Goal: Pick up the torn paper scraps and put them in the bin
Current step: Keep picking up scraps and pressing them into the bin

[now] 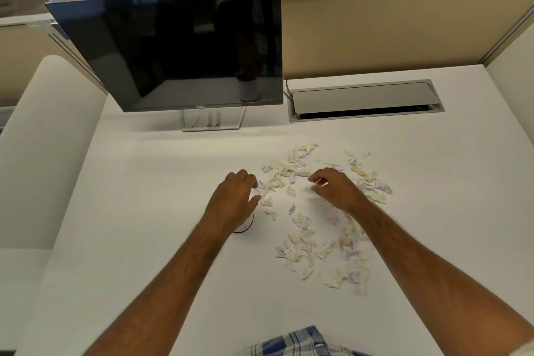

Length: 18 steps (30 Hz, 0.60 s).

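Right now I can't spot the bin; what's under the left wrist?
Under the left hand and wrist, only a small white cylinder's lower edge shows on the desk, possibly the bin. Its opening and contents are covered.

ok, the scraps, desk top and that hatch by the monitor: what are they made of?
Scraps: thin paper, cream and white, some with faint purple print; crumpled with ragged torn edges.
Desk top: matte white, probably laminate; smooth, no grain, no glare.
Hatch: looks like brushed grey metal, with a soft sheen, though painted plastic is possible.
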{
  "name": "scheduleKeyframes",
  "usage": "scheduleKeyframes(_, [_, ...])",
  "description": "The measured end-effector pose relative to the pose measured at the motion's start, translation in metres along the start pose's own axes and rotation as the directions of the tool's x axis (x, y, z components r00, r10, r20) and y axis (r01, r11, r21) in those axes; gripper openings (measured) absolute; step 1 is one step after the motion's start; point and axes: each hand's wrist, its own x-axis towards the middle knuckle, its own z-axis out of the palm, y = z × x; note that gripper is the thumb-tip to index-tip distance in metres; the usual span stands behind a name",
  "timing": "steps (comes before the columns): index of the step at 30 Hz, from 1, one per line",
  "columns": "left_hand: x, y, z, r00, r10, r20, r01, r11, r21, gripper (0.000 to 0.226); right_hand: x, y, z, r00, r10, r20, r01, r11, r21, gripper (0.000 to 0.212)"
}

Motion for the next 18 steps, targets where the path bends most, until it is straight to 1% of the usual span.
scheduleKeyframes(2, [0.016,0.003,0.003,0.999,-0.003,0.053,0.006,0.999,-0.051,0.03,0.015,0.001,-0.003,1.0,-0.015,0.024,0.016,0.998,-0.059,0.028])
scheduleKeyframes(6, [0.055,0.002,0.016,0.985,-0.006,0.172,0.023,0.995,-0.095,0.05,0.042,0.0,-0.009,0.999,-0.029,0.034,0.034,0.991,-0.129,0.053])
scheduleKeyframes(10, [0.088,0.0,0.031,0.966,-0.013,0.257,0.028,0.998,-0.052,0.069,0.064,-0.007,-0.013,0.999,-0.014,0.036,0.022,0.971,-0.239,0.074])
scheduleKeyframes(13, [0.105,-0.001,0.043,0.953,-0.027,0.301,0.034,0.999,-0.017,0.076,0.077,-0.01,-0.011,0.999,-0.015,0.044,0.028,0.953,-0.3,0.088])
scheduleKeyframes(15, [0.111,-0.002,0.05,0.945,-0.03,0.326,0.038,0.999,-0.019,0.078,0.084,-0.01,-0.009,0.998,-0.019,0.056,0.037,0.938,-0.344,0.091])
scheduleKeyframes(18, [0.117,-0.002,0.059,0.943,-0.032,0.332,0.048,0.998,-0.039,0.073,0.089,-0.012,-0.003,0.995,-0.057,0.083,0.084,0.924,-0.374,0.086])
